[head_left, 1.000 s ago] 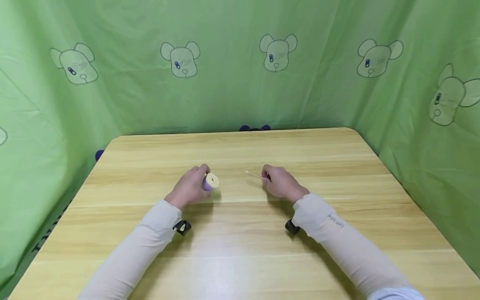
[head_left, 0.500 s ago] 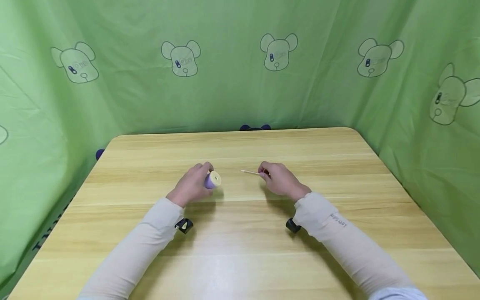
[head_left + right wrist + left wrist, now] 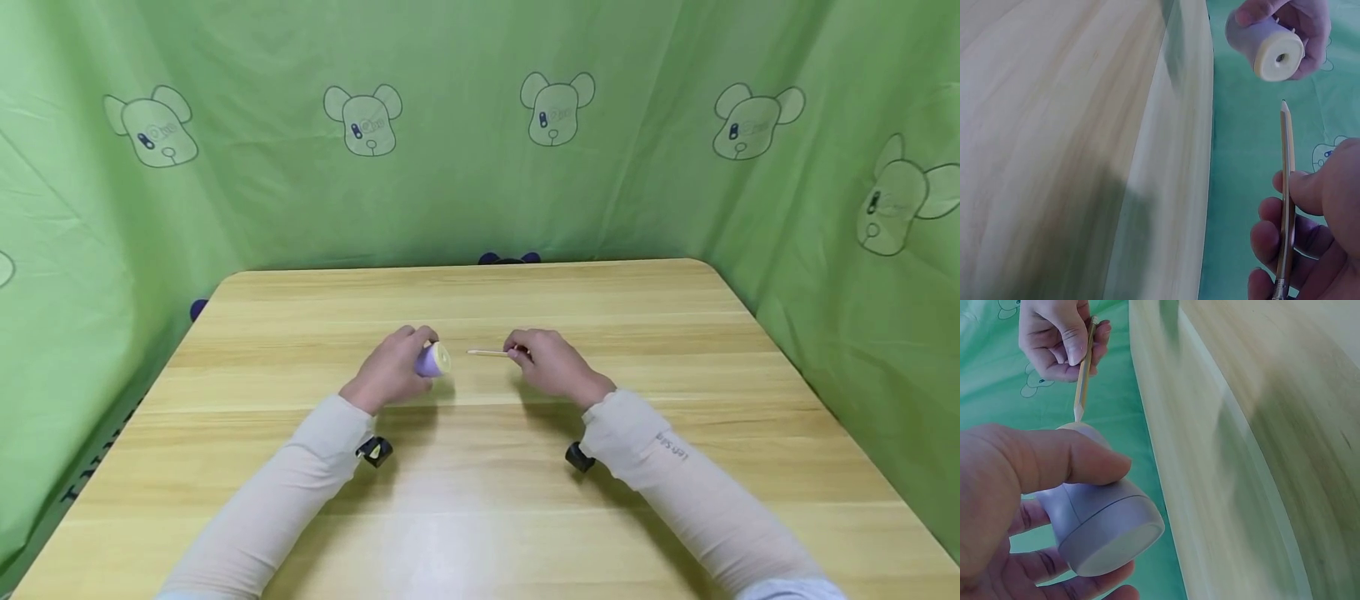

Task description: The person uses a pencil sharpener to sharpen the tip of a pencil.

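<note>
A purple cylinder with a cream end (image 3: 432, 360) is gripped in the left hand (image 3: 390, 368), its cream face turned towards the right hand. That face has a small dark hole (image 3: 1282, 58), seen in the right wrist view. Between thumb and fingers the right hand (image 3: 553, 365) pinches a pencil (image 3: 489, 352), its tip pointing left at the cylinder. The right wrist view shows a gap between the pencil's tip (image 3: 1284, 105) and the holed face. In the left wrist view the thumb lies over the cylinder's side (image 3: 1110, 519), with other fingers beneath.
Both hands are above a light wood table (image 3: 480, 467). Green curtains (image 3: 457, 192) printed with bear heads stand behind the table and along its sides. Each wrist carries a small black camera, one at the left (image 3: 376, 451) and one at the right (image 3: 579, 457).
The right hand has moved left with the pencil, which now lies nearly level. The left hand has shifted slightly right with the cylinder. The gap between pencil and cylinder has narrowed.
</note>
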`<action>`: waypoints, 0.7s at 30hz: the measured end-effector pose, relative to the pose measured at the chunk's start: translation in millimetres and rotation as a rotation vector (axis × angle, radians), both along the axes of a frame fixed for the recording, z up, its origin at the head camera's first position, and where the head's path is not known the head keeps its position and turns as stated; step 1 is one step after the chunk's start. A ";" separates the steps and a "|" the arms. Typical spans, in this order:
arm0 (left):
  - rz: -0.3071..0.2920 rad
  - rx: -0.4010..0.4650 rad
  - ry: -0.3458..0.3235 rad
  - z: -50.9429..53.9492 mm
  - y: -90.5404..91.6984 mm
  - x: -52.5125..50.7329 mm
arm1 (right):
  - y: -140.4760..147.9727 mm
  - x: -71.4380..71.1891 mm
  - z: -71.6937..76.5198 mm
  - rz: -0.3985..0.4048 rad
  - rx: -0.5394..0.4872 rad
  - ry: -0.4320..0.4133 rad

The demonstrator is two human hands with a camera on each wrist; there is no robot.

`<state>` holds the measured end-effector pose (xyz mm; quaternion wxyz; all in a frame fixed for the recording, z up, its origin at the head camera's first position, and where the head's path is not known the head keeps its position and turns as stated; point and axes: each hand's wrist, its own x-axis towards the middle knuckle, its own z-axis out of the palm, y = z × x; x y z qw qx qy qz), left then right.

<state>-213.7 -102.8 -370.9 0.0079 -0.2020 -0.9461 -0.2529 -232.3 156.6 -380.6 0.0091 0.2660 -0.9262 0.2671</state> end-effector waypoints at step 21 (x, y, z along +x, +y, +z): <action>-0.048 -0.015 0.020 5.1 16.5 -1.8 | -14.4 6.6 8.0 0.043 -0.003 0.058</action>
